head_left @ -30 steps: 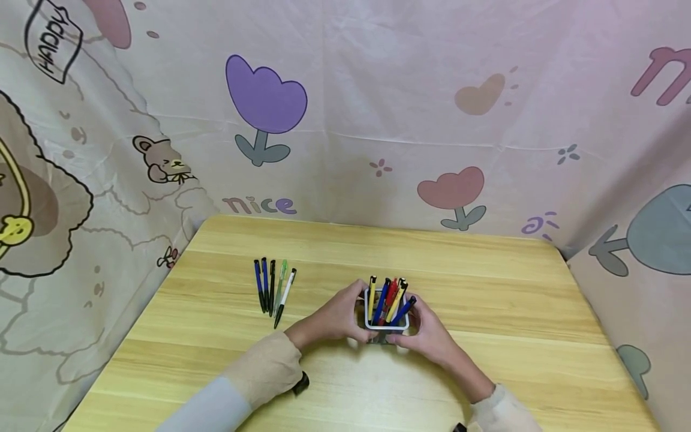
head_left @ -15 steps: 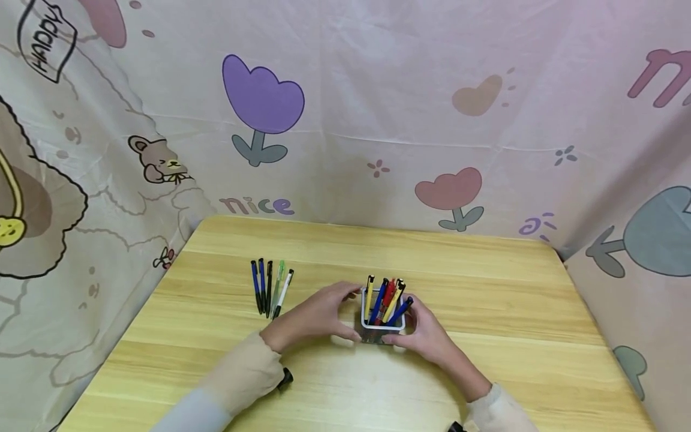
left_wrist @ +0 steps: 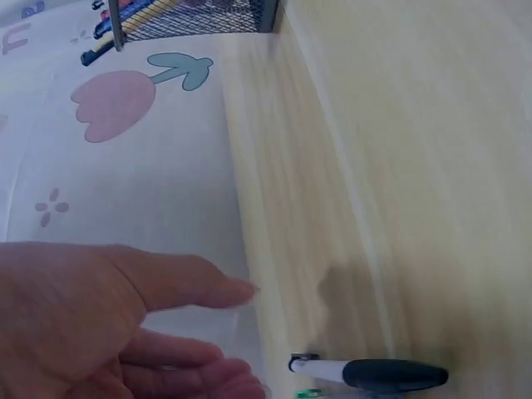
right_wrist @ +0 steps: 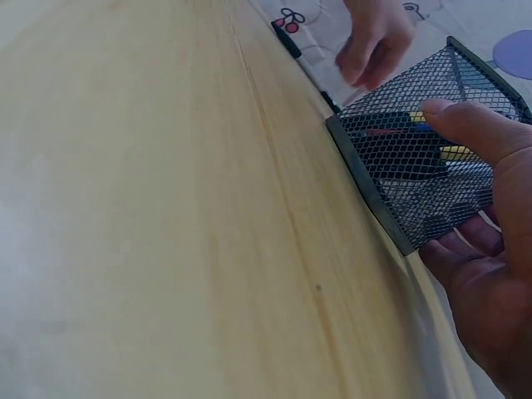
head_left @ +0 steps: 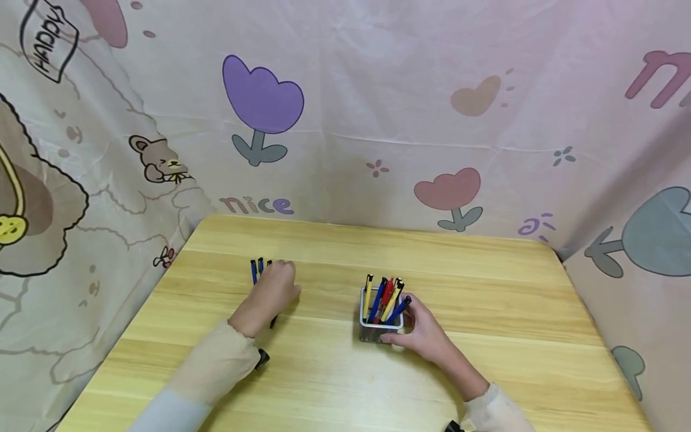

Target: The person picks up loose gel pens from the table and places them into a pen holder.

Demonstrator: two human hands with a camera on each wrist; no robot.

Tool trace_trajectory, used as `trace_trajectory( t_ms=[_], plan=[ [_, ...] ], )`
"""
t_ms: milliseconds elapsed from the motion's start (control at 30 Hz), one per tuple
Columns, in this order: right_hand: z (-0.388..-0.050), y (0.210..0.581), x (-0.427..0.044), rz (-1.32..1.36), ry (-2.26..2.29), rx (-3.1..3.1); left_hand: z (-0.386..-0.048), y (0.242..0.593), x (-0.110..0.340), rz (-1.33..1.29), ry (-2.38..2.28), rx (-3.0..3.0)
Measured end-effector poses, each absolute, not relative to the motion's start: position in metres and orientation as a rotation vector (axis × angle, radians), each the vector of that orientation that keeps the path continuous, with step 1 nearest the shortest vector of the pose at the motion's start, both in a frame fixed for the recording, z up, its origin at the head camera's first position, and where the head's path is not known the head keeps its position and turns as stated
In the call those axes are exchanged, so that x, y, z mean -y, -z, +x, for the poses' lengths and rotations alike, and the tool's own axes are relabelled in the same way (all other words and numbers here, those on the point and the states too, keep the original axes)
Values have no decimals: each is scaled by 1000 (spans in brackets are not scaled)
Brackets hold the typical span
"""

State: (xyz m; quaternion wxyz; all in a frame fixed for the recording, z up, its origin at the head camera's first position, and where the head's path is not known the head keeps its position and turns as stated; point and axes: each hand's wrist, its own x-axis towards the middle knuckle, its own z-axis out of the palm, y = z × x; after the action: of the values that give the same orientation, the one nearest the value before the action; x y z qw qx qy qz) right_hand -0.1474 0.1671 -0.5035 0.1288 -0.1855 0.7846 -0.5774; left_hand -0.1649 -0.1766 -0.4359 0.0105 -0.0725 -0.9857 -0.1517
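My left hand [head_left: 272, 294] hovers over a row of pens on the table, thumb and fingers apart, holding nothing. Below its fingertips in the left wrist view lie a white pen with a black grip [left_wrist: 395, 374] and part of a green pen [left_wrist: 309, 393]. Tops of blue pens [head_left: 254, 273] show past the hand; it hides the rest of the row. With thumb and fingers around its side, my right hand [head_left: 425, 333] holds a black mesh pen holder [right_wrist: 399, 158] standing upright on the table. Yellow, blue and red pens [head_left: 387, 294] stick out of it.
The light wooden table [head_left: 486, 288] extends around both hands. A printed cloth [head_left: 351, 108] with flowers hangs behind its back edge and along the sides.
My left hand has let go of the pen holder and moved left to above the row of pens. My right hand stays on the holder, which has barely moved.
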Motion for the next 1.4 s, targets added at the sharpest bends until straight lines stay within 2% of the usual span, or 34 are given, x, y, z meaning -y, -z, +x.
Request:
trace_trajectory(
  t_ms=[300, 567, 1033, 1400],
  plan=[
    [-149, 504, -164, -560, 1676, -2276, -169, 450, 184, -167, 480, 3112],
    [-147, 502, -162, -542, 1662, -2298, -172, 456, 187, -220, 479, 3097],
    [-147, 501, -162, -517, 1678, -2281, -173, 455, 186, -259, 458, 3029],
    [-147, 501, -165, -497, 1648, -2304, -175, 452, 184, -148, 622, 3128]
  ],
)
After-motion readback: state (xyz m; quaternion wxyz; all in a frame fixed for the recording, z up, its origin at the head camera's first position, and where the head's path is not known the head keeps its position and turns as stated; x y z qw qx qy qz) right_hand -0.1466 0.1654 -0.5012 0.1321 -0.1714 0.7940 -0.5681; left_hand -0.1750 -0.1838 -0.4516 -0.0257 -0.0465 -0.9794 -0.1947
